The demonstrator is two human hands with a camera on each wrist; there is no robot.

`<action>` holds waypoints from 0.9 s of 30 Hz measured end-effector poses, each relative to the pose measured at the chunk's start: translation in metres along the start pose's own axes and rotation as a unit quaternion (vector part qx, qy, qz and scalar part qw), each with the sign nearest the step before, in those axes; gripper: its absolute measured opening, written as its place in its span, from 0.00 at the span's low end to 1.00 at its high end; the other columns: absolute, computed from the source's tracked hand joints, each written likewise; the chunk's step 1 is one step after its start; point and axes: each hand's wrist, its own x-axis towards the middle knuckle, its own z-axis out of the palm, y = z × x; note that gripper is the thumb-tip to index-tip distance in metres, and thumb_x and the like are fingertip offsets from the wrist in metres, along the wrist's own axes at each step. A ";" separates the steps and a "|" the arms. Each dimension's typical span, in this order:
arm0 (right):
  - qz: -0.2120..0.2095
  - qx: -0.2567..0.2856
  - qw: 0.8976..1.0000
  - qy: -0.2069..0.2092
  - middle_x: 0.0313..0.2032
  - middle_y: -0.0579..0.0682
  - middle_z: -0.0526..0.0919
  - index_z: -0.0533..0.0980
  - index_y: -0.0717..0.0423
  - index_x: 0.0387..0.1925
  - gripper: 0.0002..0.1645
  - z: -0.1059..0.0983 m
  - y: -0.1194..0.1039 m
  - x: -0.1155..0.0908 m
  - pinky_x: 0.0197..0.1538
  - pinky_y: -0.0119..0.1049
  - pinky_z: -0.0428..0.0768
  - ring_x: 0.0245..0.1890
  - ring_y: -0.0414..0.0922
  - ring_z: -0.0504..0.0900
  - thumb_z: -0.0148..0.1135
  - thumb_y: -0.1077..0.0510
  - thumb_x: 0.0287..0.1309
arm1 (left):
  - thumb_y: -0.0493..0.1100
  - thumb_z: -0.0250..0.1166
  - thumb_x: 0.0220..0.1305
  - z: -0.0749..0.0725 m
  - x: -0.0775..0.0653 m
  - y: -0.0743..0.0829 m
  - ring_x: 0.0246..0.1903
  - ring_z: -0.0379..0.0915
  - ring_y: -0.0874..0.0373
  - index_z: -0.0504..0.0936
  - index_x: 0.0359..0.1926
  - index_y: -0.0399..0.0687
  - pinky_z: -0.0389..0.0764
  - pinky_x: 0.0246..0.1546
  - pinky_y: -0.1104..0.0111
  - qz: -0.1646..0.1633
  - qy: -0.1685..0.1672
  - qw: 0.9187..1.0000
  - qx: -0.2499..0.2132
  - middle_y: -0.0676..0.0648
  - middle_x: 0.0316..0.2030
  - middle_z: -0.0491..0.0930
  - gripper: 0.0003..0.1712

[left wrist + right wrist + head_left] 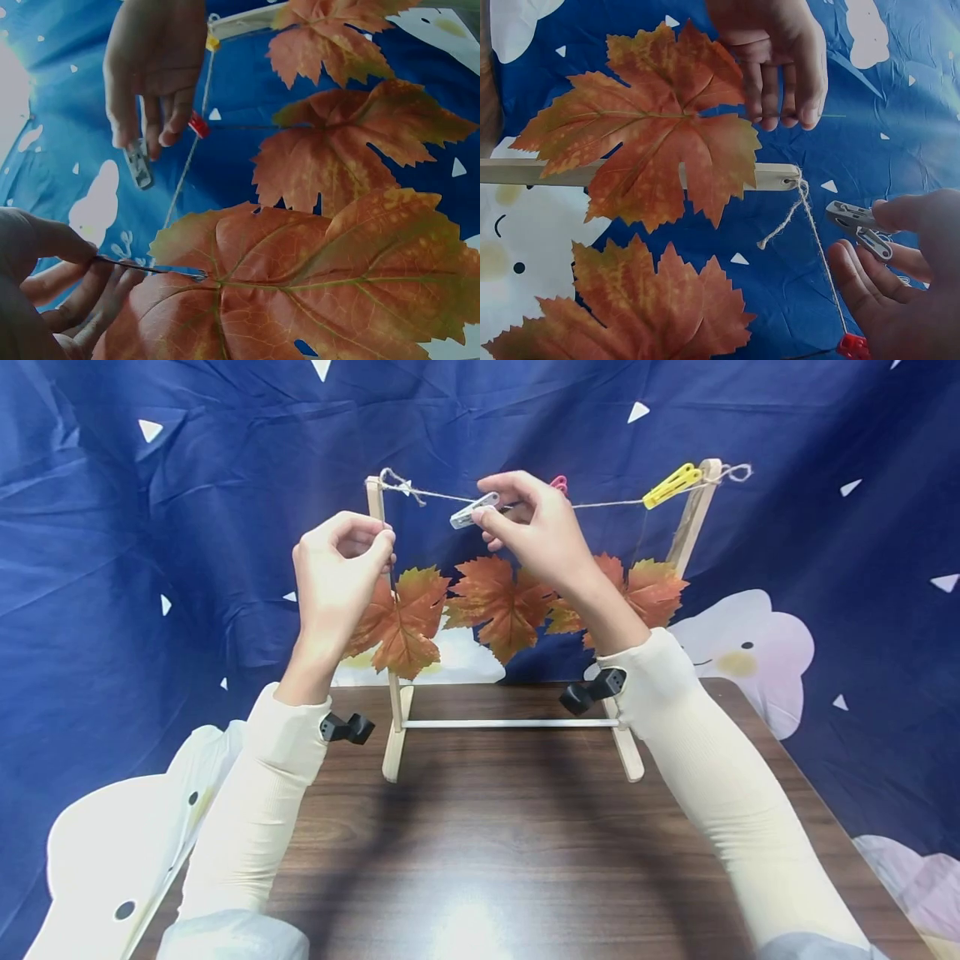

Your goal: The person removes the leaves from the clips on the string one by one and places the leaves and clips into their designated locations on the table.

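My left hand (330, 577) pinches the thin stem (142, 265) of an orange artificial maple leaf (405, 625) between thumb and index finger. This leaf hangs in front of the left wooden post (395, 697). In my right hand (547, 531), a grey-white clothespin (474, 511) is held between thumb and fingers, close to the string (442, 495). The right wrist view shows this clothespin (859, 229) beside the string, apart from it. A red clothespin (198, 124) grips the string, with the middle leaf (501, 610) hanging by its stem below.
A yellow clothespin (671, 485) sits on the string near the right post (693, 522), above another orange leaf (652, 593). A white rod (510, 723) joins the stand's feet on the brown wooden table (480, 827). Blue patterned cloth (247, 485) hangs behind.
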 end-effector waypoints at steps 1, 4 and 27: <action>0.000 -0.004 1.000 -0.001 0.42 0.47 0.85 0.81 0.54 0.63 0.22 -0.001 0.001 -0.002 0.49 0.35 0.88 0.38 0.44 0.89 0.69 0.54 0.71 | 0.44 0.73 0.67 -0.001 -0.001 0.001 0.29 0.83 0.67 0.92 0.41 0.43 0.79 0.35 0.77 0.001 0.002 1.000 -0.001 0.53 0.30 0.90 0.09; 0.000 -0.016 1.000 -0.005 0.42 0.48 0.86 0.81 0.53 0.62 0.22 -0.005 0.003 -0.011 0.49 0.37 0.88 0.39 0.49 0.89 0.68 0.52 0.71 | 0.44 0.74 0.65 -0.002 -0.005 0.002 0.30 0.82 0.67 0.93 0.41 0.43 0.77 0.37 0.77 0.004 0.006 1.000 -0.005 0.54 0.31 0.90 0.09; 0.004 -0.017 1.000 -0.004 0.35 0.51 0.83 0.82 0.53 0.60 0.19 -0.040 0.037 -0.077 0.39 0.33 0.85 0.31 0.49 0.86 0.64 0.50 0.75 | 0.36 0.74 0.67 -0.004 -0.040 -0.010 0.26 0.88 0.62 0.89 0.38 0.37 0.89 0.34 0.72 -0.009 -0.046 0.992 -0.115 0.56 0.30 0.89 0.05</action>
